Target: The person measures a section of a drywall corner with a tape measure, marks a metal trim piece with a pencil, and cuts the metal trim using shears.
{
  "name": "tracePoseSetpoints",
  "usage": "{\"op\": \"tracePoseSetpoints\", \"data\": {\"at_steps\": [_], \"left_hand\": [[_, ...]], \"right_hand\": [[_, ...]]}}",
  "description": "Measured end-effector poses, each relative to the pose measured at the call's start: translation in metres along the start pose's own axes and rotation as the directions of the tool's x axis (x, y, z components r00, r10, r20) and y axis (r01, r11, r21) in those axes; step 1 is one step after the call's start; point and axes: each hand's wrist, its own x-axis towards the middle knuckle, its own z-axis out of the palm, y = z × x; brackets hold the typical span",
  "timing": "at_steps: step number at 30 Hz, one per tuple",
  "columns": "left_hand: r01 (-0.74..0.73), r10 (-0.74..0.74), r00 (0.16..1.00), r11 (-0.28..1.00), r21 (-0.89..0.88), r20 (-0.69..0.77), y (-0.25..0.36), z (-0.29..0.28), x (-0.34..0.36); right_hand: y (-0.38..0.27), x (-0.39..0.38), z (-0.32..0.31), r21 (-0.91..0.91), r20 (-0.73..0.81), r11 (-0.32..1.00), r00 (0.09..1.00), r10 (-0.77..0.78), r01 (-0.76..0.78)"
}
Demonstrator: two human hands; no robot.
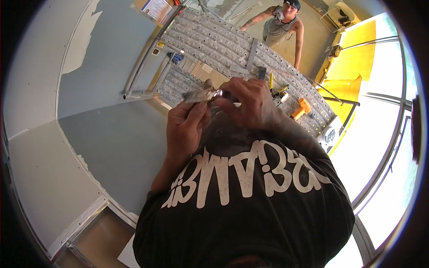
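In front of my chest my hands are close together. My left hand [185, 127] pinches a pale grey, dusty piece [196, 96] between thumb and fingers; its exact kind is not clear. My right hand [252, 102] is closed around a dark-handled tool with a shiny metal end [217, 94], which meets the grey piece. Most of that tool is hidden by the fingers, so its kind cannot be made out. Beyond my right hand, a yellow-handled tool [271, 81] and an orange power drill [304, 107] lie on the perforated metal scaffold planks [214, 35].
Metal scaffold rails [145, 69] run along the left end of the planks. A flat metal strip [252, 53] lies across them. Past the platform another person [281, 29] stands on the floor below. Grey-blue drywall [111, 147] rises at left; bright windows [380, 138] and yellow sheeting [357, 58] are at right.
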Motion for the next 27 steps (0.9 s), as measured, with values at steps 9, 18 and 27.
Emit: {"op": "tracePoseSetpoints", "data": {"at_steps": [9, 18, 27], "left_hand": [[-0.091, 0.093, 0.994, 0.995, 0.027, -0.063, -0.005, -0.006, 0.001], [-0.03, 0.03, 0.998, 1.0, 0.001, -0.053, -0.004, 0.002, -0.005], [-0.095, 0.096, 0.995, 0.993, -0.067, 0.023, -0.002, 0.001, -0.02]], "right_hand": [[-0.001, 0.001, 0.001, 0.183, -0.076, 0.982, 0.995, 0.061, -0.046], [-0.016, 0.004, 0.002, 0.061, -0.024, 0.998, 1.0, -0.017, 0.019], [0.0, -0.003, 0.005, 0.032, -0.202, 0.997, 0.977, -0.069, 0.077]]}}
